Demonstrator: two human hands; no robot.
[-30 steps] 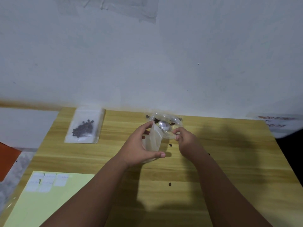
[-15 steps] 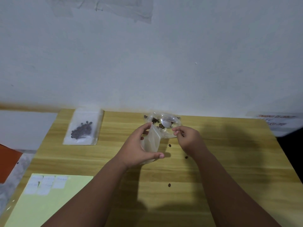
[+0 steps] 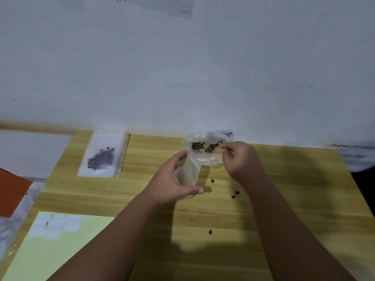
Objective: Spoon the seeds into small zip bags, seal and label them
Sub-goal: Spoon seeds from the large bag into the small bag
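Note:
My left hand (image 3: 172,179) grips a small clear zip bag (image 3: 187,172), held upright with its mouth open toward the back. Just behind it stands a clear container (image 3: 205,153) with dark brown seeds (image 3: 199,146) in it. My right hand (image 3: 240,161) pinches the handle of a spoon over the container; the spoon's bowl is down among the seeds and hard to make out. A filled zip bag (image 3: 103,157) of seeds lies flat at the back left of the wooden table (image 3: 284,199).
Several loose seeds (image 3: 235,194) lie on the table in front of the hands. A pale yellow sheet (image 3: 60,250) with small white labels (image 3: 54,225) lies at the front left. The white wall stands right behind the container. Papers lie at the far right.
The spoon's bowl has gone from above the small bag's mouth back into the container's seeds. My right hand shifted slightly back and right. The left hand kept the bag still.

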